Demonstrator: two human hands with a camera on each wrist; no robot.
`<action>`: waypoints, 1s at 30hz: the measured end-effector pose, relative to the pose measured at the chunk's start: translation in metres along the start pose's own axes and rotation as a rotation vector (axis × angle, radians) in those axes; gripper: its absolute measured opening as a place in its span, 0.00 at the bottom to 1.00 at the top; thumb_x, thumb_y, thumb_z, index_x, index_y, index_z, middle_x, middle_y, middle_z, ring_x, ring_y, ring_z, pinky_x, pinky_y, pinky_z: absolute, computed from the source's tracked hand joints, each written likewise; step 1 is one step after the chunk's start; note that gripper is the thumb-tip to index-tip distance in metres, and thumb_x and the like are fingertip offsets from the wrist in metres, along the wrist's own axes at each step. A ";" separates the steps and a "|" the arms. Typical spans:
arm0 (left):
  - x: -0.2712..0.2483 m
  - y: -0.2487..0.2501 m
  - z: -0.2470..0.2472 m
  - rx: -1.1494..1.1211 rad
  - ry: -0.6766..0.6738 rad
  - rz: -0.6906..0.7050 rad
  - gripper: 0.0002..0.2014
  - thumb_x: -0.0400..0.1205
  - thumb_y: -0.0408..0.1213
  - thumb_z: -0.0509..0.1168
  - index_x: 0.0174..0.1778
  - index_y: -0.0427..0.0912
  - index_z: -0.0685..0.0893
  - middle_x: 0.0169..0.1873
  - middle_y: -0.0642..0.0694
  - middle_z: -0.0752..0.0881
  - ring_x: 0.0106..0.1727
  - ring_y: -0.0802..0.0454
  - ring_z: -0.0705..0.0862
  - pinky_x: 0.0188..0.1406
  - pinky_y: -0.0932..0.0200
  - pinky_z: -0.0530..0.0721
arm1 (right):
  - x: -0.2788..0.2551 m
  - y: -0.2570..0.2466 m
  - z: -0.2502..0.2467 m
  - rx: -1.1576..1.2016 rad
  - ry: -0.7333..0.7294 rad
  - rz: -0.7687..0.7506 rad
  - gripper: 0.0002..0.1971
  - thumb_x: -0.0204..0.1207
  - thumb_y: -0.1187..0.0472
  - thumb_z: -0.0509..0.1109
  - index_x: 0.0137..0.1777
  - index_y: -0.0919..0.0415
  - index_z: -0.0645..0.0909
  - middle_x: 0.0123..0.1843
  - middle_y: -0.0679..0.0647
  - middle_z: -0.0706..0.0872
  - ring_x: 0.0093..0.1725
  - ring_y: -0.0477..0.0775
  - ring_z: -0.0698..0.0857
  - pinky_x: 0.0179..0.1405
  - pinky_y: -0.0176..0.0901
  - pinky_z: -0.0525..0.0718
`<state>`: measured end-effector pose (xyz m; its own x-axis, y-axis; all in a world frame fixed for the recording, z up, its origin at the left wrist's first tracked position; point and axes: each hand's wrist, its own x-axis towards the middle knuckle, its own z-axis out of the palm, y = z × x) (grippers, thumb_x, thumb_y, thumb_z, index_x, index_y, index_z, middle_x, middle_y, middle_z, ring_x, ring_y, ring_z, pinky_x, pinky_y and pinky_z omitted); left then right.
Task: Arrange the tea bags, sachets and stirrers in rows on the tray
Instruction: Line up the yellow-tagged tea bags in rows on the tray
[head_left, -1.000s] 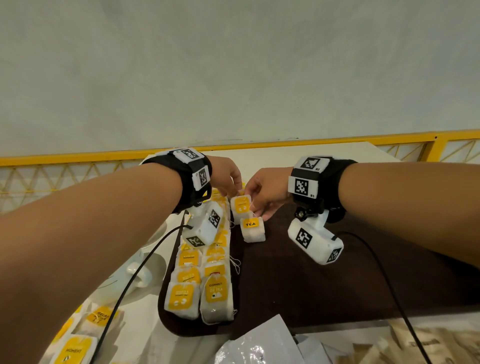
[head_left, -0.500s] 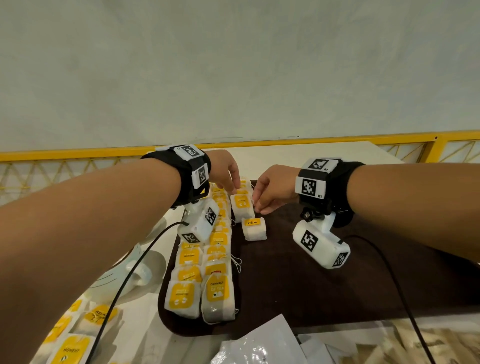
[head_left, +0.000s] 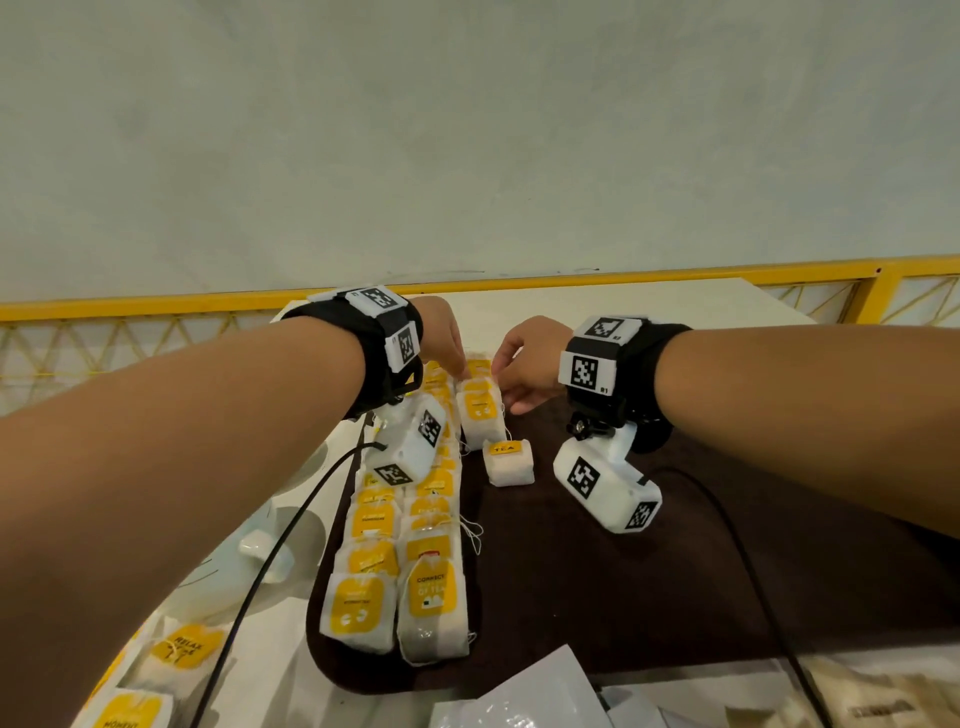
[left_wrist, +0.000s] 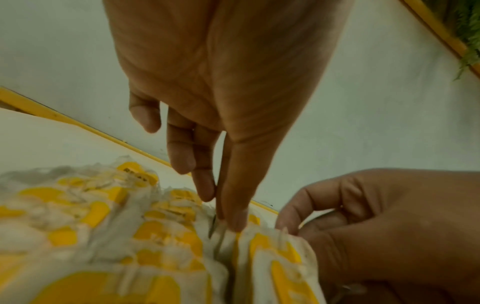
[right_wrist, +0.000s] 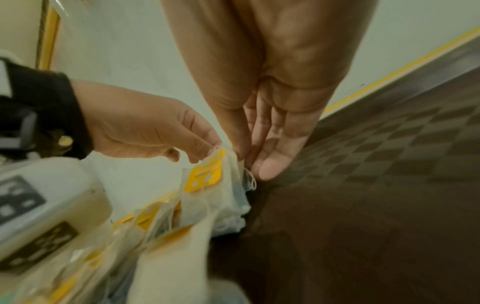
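Dark brown tray (head_left: 649, 597) fills the lower centre of the head view, on a white table (head_left: 649, 306); two rows of tea bags (head_left: 395, 561) with yellow tags run along the tray's left side, from 7 o'clock up toward 12; a third row is begun just right of them, with a short stack of bags (head_left: 480, 410) at its far end and one bag marked TEA (head_left: 508, 462) lying apart at the stack's 5 o'clock; left hand (head_left: 441, 338) at 11 o'clock of the stack, thumb and forefinger pinching the top bag's upper edge; right hand (head_left: 530, 364) at 2 o'clock, fingers straight, tips against the stack's right side; loose tea bags (head_left: 182, 649) off the tray at 8 o'clock.
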<state>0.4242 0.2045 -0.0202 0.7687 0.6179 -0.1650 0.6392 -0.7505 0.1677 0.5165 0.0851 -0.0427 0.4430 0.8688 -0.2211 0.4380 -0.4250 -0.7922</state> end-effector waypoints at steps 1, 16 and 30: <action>0.000 0.001 0.001 0.024 0.011 -0.012 0.18 0.77 0.46 0.73 0.57 0.38 0.88 0.57 0.42 0.87 0.57 0.47 0.84 0.52 0.56 0.79 | 0.003 0.000 0.000 -0.047 0.028 -0.022 0.10 0.76 0.76 0.68 0.37 0.63 0.77 0.34 0.60 0.84 0.27 0.52 0.86 0.29 0.41 0.88; -0.003 -0.002 -0.001 -0.010 0.004 -0.029 0.16 0.77 0.43 0.73 0.57 0.39 0.88 0.58 0.44 0.87 0.61 0.47 0.82 0.53 0.58 0.76 | 0.015 -0.002 -0.012 0.017 0.035 0.016 0.07 0.78 0.75 0.67 0.39 0.69 0.79 0.27 0.61 0.86 0.20 0.49 0.85 0.21 0.41 0.87; 0.006 0.001 -0.003 0.024 0.046 -0.082 0.22 0.80 0.46 0.69 0.63 0.34 0.84 0.61 0.40 0.85 0.54 0.49 0.82 0.45 0.59 0.80 | 0.030 0.005 -0.022 0.142 0.008 0.060 0.08 0.78 0.77 0.65 0.38 0.72 0.80 0.26 0.61 0.85 0.22 0.54 0.85 0.24 0.42 0.87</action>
<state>0.4294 0.2083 -0.0177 0.7143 0.6872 -0.1321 0.6998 -0.7020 0.1323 0.5495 0.1034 -0.0409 0.4715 0.8406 -0.2664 0.2956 -0.4353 -0.8503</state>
